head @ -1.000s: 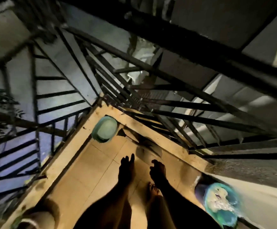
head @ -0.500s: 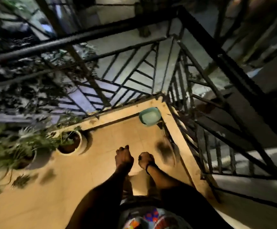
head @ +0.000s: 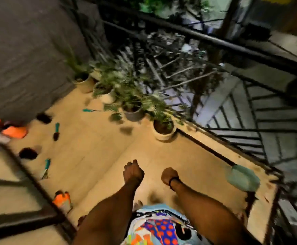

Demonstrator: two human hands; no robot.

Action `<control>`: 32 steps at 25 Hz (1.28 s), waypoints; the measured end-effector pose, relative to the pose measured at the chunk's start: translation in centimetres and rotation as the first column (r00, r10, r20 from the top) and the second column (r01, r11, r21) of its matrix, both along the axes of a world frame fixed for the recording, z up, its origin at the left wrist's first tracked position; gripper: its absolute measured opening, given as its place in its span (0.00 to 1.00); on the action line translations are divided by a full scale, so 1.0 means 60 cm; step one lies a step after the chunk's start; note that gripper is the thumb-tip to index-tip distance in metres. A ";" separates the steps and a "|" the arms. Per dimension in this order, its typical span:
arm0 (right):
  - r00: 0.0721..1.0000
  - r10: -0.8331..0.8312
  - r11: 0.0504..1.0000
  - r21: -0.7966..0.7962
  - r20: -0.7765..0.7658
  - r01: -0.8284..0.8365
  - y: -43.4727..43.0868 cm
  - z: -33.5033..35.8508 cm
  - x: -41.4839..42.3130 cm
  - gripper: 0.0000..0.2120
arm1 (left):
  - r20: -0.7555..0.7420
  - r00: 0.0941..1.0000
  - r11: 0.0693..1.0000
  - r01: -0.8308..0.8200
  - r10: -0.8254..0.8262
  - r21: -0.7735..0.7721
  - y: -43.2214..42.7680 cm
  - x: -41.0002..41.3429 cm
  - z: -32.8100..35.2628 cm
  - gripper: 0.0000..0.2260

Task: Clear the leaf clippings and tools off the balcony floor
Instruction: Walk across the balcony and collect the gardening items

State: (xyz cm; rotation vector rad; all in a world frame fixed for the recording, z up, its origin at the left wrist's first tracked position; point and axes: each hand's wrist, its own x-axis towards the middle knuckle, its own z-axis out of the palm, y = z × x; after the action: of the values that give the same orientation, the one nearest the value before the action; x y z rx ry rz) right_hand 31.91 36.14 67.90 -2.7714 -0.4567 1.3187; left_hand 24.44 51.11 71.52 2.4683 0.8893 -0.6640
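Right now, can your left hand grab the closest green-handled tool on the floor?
Probably not yet: the left hand is held above the floor, the tool lies off to its left. Nothing blocks the way, though.

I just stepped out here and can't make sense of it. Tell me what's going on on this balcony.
A person stands on the balcony floor with the left hand and right hand held out in front, fingers curled, holding nothing. Three teal-handled tools and dark clumps, likely leaf clippings, lie scattered on the tiles to the left, and none are picked up yet. Potted plants line the railing, and a green basin sits in the corner at right.
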 end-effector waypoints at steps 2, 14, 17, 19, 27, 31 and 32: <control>0.993 0.114 0.991 0.062 0.039 -0.116 0.124 0.027 -0.018 0.17 | 0.015 0.980 0.980 -0.198 0.198 0.007 0.097 -0.038 -0.001 0.20; 0.868 0.493 0.866 0.132 -0.060 -0.483 0.739 0.037 0.062 0.15 | 0.061 0.605 0.608 -0.793 0.794 -0.033 0.593 -0.067 -0.049 0.17; 0.840 0.539 0.836 0.152 -0.057 -0.527 0.890 0.040 0.087 0.15 | 0.080 0.471 0.473 -0.881 0.879 -0.013 0.712 -0.051 -0.034 0.17; 0.820 0.567 0.815 0.196 -0.074 -0.545 0.993 0.047 0.098 0.16 | 0.102 0.364 0.369 -0.929 0.926 -0.027 0.800 -0.038 -0.027 0.17; 0.755 0.634 0.771 0.206 -0.166 -0.602 1.298 0.046 0.144 0.16 | -0.003 0.261 0.261 -0.963 0.965 -0.065 1.037 0.026 -0.069 0.15; 0.791 0.584 0.811 0.158 -0.182 -0.563 1.472 0.031 0.215 0.11 | -0.015 0.230 0.227 -0.969 0.973 -0.097 1.230 0.083 -0.066 0.15; 0.797 0.576 0.817 0.150 -0.181 -0.557 1.517 0.028 0.231 0.12 | 0.007 0.241 0.241 -0.967 0.970 -0.077 1.282 0.092 -0.064 0.16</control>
State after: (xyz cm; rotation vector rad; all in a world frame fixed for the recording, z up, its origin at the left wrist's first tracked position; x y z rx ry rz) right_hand 45.78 127.14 69.58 -2.4526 -1.3769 1.6239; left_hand 29.93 128.00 67.66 1.3044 2.0405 -0.1068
